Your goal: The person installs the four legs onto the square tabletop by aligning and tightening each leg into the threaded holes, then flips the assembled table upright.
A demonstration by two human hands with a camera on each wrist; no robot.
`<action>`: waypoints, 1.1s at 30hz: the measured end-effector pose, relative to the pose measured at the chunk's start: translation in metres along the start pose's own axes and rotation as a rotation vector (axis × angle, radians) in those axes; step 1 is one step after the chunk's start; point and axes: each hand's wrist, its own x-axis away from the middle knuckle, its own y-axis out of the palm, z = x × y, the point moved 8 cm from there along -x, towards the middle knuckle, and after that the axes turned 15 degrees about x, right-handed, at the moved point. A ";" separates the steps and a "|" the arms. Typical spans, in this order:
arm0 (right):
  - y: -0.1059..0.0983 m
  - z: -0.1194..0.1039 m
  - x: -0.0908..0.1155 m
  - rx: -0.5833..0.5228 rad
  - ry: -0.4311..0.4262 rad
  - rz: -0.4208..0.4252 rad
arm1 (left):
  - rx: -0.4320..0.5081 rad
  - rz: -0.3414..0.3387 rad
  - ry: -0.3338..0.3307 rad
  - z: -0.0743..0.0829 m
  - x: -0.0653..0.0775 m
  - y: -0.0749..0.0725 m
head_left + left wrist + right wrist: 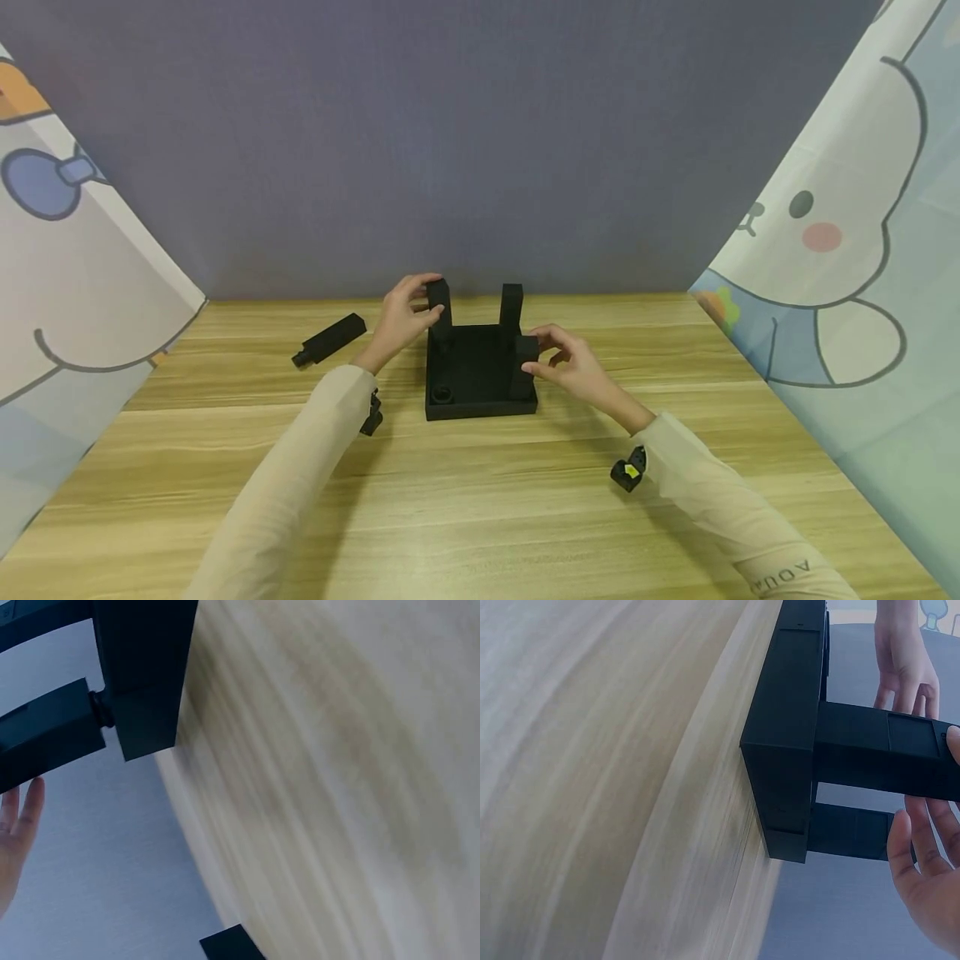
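Note:
A black square base (480, 408) with a raised rim lies on the wooden table. My left hand (405, 312) holds a black block-shaped leg (439, 304) at the base's back left corner, thumb in front and fingers behind. In the left wrist view a narrow neck (103, 707) shows between that leg and the base. My right hand (573, 367) grips the upper end of the front right leg (524, 367), which stands upright, flush against the base in the right wrist view. Another leg (512, 308) stands at the back right corner. The front left corner has a round socket (442, 395).
A loose black leg (333, 337) with a threaded end lies on the table left of the base. A grey panel (465, 150) rises behind the table, and cartoon-printed cloths (825, 250) hang at both sides. Black wrist cameras (628, 469) sit below both cuffs.

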 end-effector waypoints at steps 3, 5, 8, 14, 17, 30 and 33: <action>0.000 0.000 0.000 0.003 0.009 -0.002 | -0.027 -0.045 -0.016 0.003 -0.002 0.001; 0.000 0.001 0.000 0.005 0.015 -0.008 | -0.045 -0.062 -0.025 0.004 -0.003 0.001; 0.000 0.001 0.000 0.006 0.020 -0.013 | -0.068 -0.085 -0.032 0.006 -0.004 0.001; -0.001 -0.001 0.000 0.002 0.009 -0.004 | -0.082 -0.079 -0.035 0.002 -0.005 0.001; -0.001 -0.001 0.001 0.006 0.002 0.003 | -0.082 -0.048 -0.034 -0.001 -0.004 0.001; 0.001 0.002 0.000 0.011 0.017 -0.008 | -0.126 0.043 -0.019 0.007 -0.003 0.004; 0.001 0.002 0.000 0.011 0.024 -0.010 | -0.117 0.008 -0.029 0.007 -0.003 0.005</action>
